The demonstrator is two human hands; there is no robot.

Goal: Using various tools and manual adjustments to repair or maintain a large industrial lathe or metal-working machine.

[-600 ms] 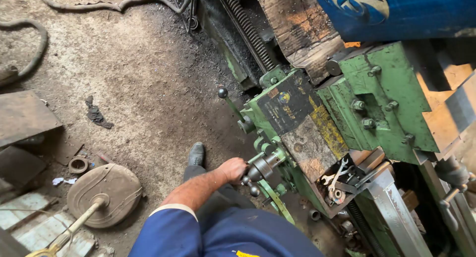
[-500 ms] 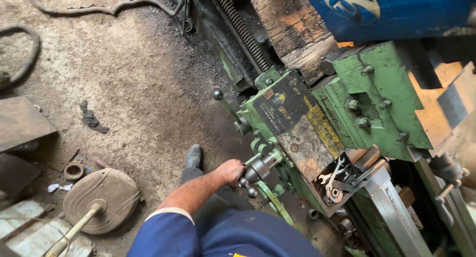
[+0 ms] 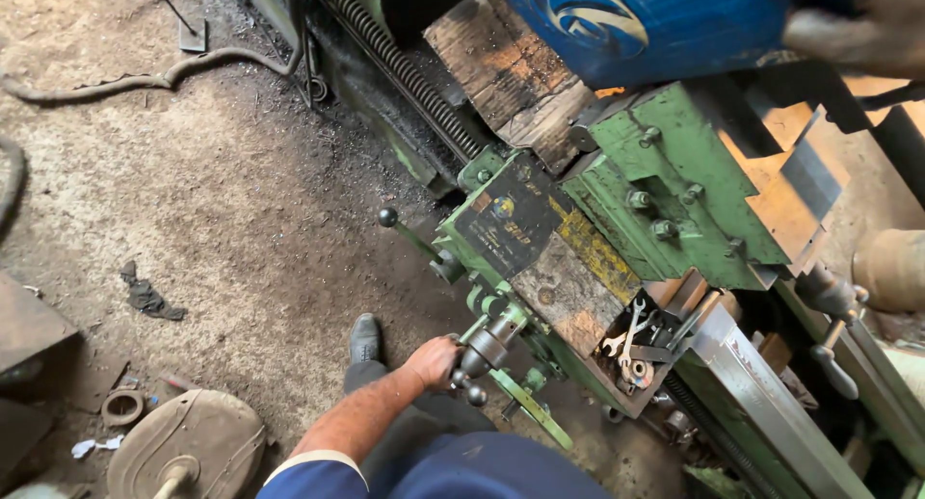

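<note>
My left hand (image 3: 434, 360) grips the grey metal crank handle (image 3: 487, 350) on the front of a green lathe carriage (image 3: 540, 239). My bare forearm runs down to a blue sleeve at the bottom edge. At the top right corner, my grimy right hand (image 3: 848, 22) closes over the end of a blue container (image 3: 646, 22) lying above the machine. A ball-ended lever (image 3: 388, 217) sticks out of the carriage to the left of the crank.
Spanners (image 3: 631, 340) lie in a tray on the lathe bed. A long lead screw (image 3: 405, 75) runs along the machine front. On the dirt floor are my shoe (image 3: 364, 340), a round metal disc (image 3: 188, 446), a rag (image 3: 149, 297) and a hose (image 3: 145, 80).
My left hand stays on the crank handle. The view has shifted, and my right hand on the blue container has come into sight at the top right.
</note>
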